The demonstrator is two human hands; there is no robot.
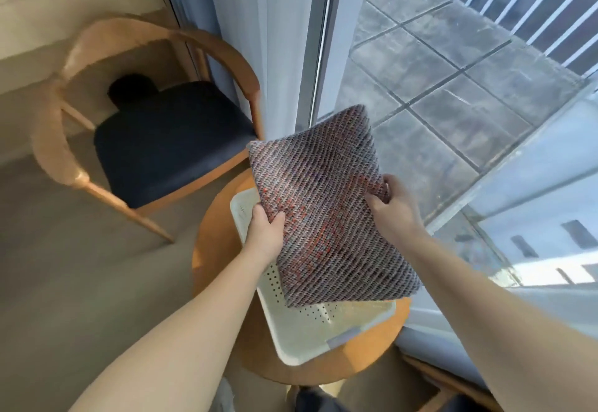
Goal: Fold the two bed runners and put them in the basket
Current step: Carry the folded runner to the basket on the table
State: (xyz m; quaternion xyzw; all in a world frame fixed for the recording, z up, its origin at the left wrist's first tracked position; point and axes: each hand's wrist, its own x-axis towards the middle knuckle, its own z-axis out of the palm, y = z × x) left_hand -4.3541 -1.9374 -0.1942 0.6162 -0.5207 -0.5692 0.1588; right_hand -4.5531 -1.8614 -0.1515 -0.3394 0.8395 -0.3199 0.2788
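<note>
A folded bed runner, grey weave with red-orange flecks, hangs as a flat square above the basket. My left hand grips its left edge and my right hand pinches its right edge. Beneath it lies a white perforated plastic basket on a small round wooden table. The runner hides most of the basket's far half. What I can see of the basket's inside holds nothing. A second runner is not in sight.
A wooden armchair with a dark blue seat stands to the left of the table. A white curtain and a glass door onto a tiled balcony are behind and to the right. Beige carpet lies at left.
</note>
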